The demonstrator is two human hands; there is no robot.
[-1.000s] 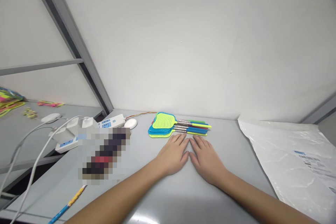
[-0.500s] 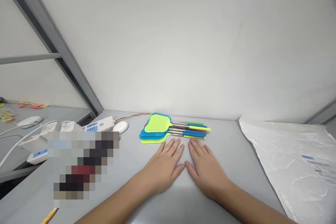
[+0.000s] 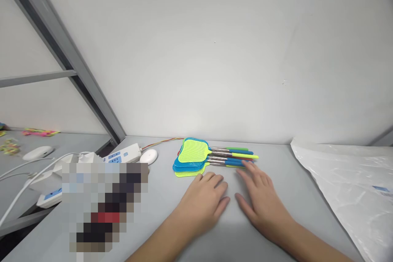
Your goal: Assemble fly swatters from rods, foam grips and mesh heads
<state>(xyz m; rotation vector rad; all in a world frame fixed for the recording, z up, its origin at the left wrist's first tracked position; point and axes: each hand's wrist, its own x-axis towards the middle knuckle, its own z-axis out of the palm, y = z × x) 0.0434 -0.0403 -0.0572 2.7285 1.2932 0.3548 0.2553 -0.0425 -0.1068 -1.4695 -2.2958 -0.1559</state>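
A pile of fly swatters [image 3: 194, 151] lies against the wall, yellow-green and blue mesh heads on the left, thin metal rods and coloured handles pointing right. My left hand [image 3: 206, 196] rests just in front of the heads, fingers bent and thumb apart, with nothing in it. Farther right, my right hand [image 3: 260, 194] is open with its fingers spread. Its fingertips reach the blue and yellow-green handles at the near side of the pile; whether they touch them I cannot tell.
A white plastic mailing bag [image 3: 340, 180] covers the right of the grey table. On the left are a power strip [image 3: 123, 155] with plugs and cables, a round white device [image 3: 149, 156] and a blurred-out patch. A metal frame post [image 3: 89, 84] rises behind them.
My hands were lying flat side by side. Now the left fingers have bent, and the right hand has lifted and moved right towards the handles. The view has shifted slightly.
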